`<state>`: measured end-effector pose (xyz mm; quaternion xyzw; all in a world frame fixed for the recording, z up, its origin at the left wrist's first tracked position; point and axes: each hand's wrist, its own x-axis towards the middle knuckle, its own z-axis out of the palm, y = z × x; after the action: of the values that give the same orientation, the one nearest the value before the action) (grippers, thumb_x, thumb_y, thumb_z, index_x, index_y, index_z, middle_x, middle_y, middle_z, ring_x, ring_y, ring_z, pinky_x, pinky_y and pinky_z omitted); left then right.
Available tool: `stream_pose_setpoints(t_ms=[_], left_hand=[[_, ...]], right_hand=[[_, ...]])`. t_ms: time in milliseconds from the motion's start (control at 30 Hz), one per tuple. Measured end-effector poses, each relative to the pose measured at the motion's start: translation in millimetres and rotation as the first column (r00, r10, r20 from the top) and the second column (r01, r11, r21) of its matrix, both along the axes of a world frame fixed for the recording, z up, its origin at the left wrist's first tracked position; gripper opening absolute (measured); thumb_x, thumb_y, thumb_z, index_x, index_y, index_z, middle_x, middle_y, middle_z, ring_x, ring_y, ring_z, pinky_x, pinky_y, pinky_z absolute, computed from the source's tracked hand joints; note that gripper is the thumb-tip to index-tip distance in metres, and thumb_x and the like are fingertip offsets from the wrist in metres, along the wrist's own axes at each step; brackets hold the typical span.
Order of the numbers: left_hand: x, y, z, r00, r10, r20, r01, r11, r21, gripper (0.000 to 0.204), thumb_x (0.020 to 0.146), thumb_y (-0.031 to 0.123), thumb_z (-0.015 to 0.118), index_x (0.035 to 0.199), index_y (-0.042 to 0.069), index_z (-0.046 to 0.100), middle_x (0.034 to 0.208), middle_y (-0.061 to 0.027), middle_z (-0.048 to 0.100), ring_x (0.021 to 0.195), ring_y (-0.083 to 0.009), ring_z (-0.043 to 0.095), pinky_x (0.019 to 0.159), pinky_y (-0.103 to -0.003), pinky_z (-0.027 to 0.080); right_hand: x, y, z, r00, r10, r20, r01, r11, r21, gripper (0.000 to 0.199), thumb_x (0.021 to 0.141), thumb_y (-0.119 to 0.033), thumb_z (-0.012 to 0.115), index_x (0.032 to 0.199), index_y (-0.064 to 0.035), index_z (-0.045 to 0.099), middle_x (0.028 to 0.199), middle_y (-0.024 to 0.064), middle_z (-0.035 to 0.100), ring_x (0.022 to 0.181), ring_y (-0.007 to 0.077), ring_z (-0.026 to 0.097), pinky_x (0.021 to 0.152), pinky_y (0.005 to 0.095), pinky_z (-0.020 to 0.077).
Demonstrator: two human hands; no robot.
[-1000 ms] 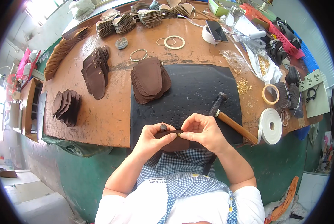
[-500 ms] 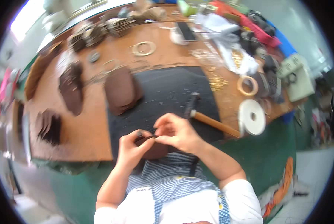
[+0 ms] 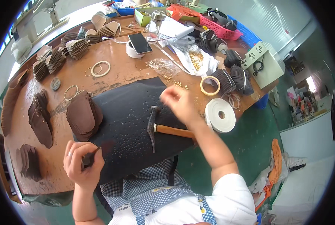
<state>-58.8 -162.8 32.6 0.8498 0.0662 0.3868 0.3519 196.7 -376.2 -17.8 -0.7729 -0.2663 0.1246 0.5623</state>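
Observation:
My left hand (image 3: 81, 167), closed, grips a dark brown leather piece (image 3: 88, 160), mostly hidden by the fingers, over the near left edge of the black mat (image 3: 126, 127). Out over the mat's right side is my right hand (image 3: 182, 107), just short of a few small gold metal pieces (image 3: 180, 84). Its fingers look curled but are smeared by motion, so I cannot tell what is in them. Between the hands lies a hammer (image 3: 171, 129) with a wooden handle. A stack of brown leather pieces (image 3: 83, 116) rests at the mat's left edge.
White tape roll (image 3: 228, 122) and cream tape ring (image 3: 210, 86) lie right of the mat. More brown leather pieces (image 3: 40, 123) are at the left. A phone (image 3: 140, 44), glass bottle (image 3: 156, 23) and pink basket (image 3: 221, 28) stand farther back. The table's near edge curves below.
My hands have parted: the left moved left with the leather piece, the right reached forward toward the gold pieces. The view has swung, so the table appears turned.

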Motion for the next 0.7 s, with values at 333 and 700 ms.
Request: stream_pose_setpoints(t_ms=[333,700], left_hand=[[-3.2,0.6,-83.5,0.948,-0.207,-0.244,0.315,0.73,0.607,0.035,0.067,-0.002,0.076,0.1,-0.005,0.065,0.093,-0.011,0.064,0.071,-0.022,0.056,0.057,-0.033,0.049],[-35.2,-30.9,-83.1,0.915,-0.002,-0.404,0.255,0.78,0.572,0.053,0.066,0.001,0.068,0.119,-0.005,0.067,0.119,-0.0153,0.063,0.079,-0.0232,0.059,0.066,-0.033,0.053]], right_hand=[[135.7,-16.0,-61.1,0.895,-0.077,0.439,0.262,0.888,-0.378,0.011,0.078,-0.02,0.079,0.082,-0.0097,0.077,0.081,0.0085,0.074,0.078,0.0255,0.072,0.077,0.0382,0.0551],[136.1,-16.3,-69.0,0.669,0.135,0.731,0.355,0.806,-0.474,0.017,0.087,-0.015,0.072,0.095,-0.0033,0.064,0.089,0.0155,0.068,0.087,0.0351,0.067,0.079,0.0441,0.0531]])
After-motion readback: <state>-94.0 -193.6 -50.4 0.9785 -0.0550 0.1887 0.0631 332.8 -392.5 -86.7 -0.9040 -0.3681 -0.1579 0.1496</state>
